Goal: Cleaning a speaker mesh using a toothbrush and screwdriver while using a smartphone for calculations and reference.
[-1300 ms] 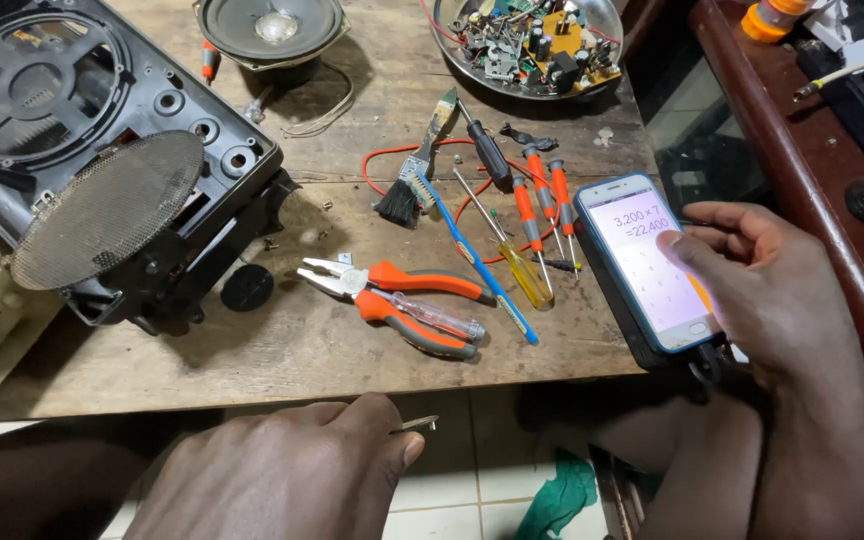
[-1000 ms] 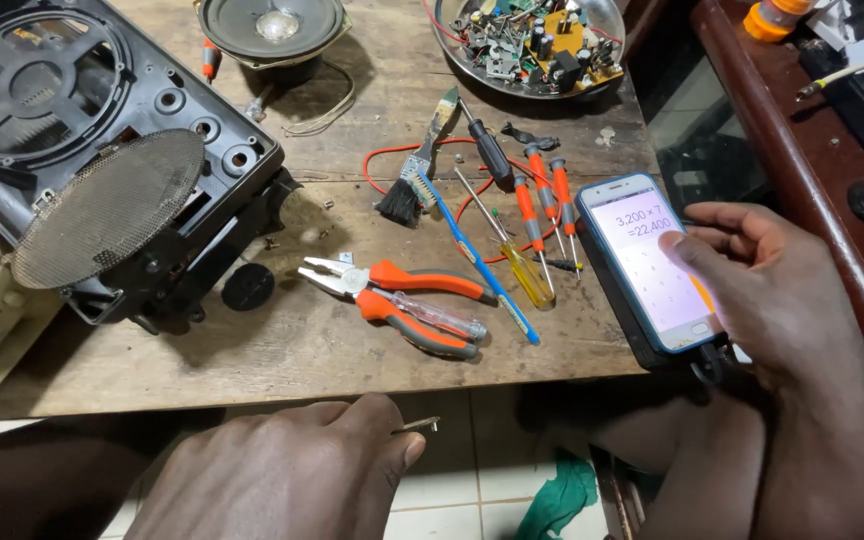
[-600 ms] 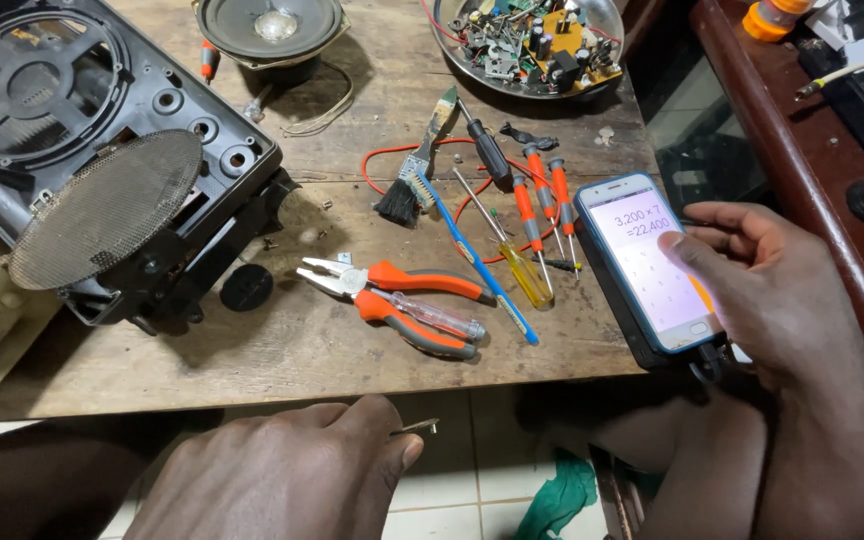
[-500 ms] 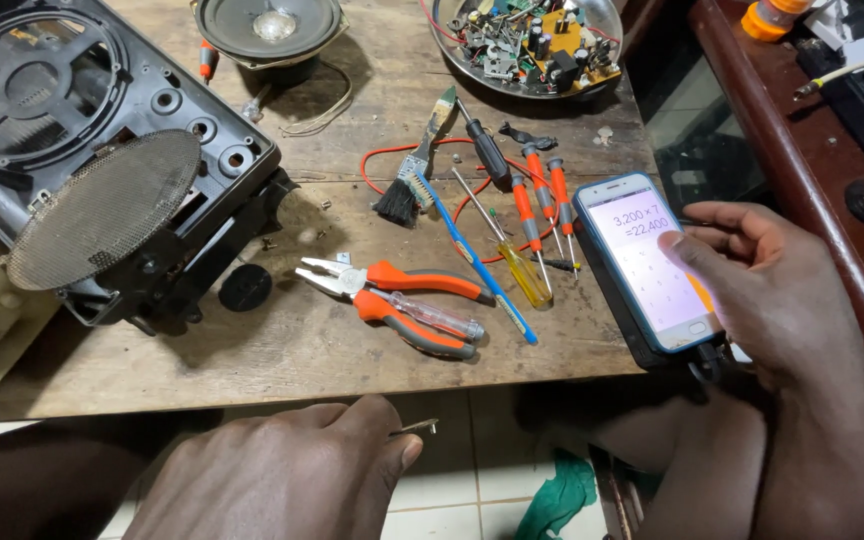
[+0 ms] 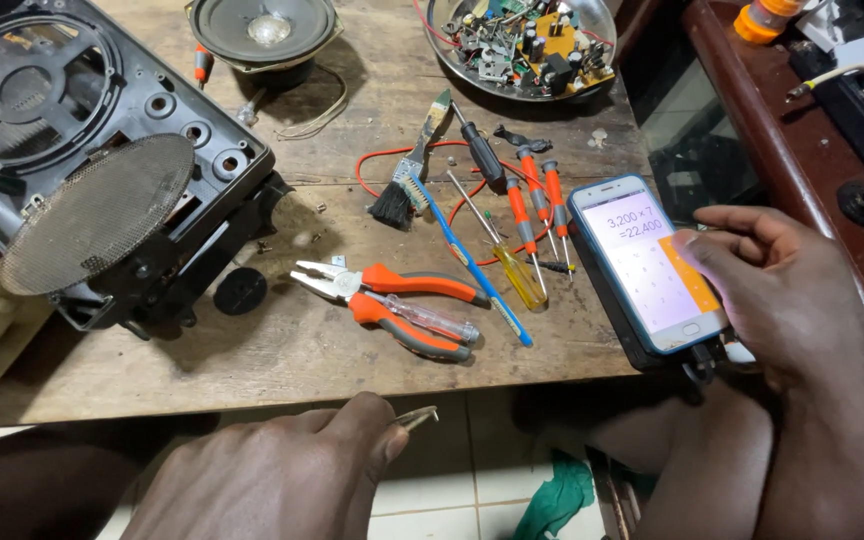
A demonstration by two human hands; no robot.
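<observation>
Looking down from my head, my right hand (image 5: 772, 300) is wrapped around a smartphone (image 5: 647, 265) with its screen lit, fingers curled behind the case and my thumb lying across the right edge of the screen. The phone sits just off the right end of the wooden workbench (image 5: 282, 350), its lower end overhanging the bench's front edge.

My left hand (image 5: 272, 480) is below the bench's front edge, over the tiled floor, closed into a loose fist. A small metal piece (image 5: 417, 417) pokes out between thumb and forefinger; I cannot tell what it is.

On the bench, just left of the phone, lie several orange-handled screwdrivers (image 5: 522, 215), a yellow-handled one (image 5: 522, 278) and a thin blue tool (image 5: 472, 270). Further left of the phone are orange-handled pliers (image 5: 382, 300) with a clear-handled screwdriver (image 5: 432, 320) laid across them. A small black brush (image 5: 397, 195) lies beyond those. At the bench's left end, well apart from the phone, stands an opened black speaker housing (image 5: 82, 150) with a round mesh grille (image 5: 97, 225) resting on it. Beyond the phone, at the far edge, is a metal bowl (image 5: 522, 90) of circuit parts, and left of that a loose speaker cone (image 5: 262, 30).
</observation>
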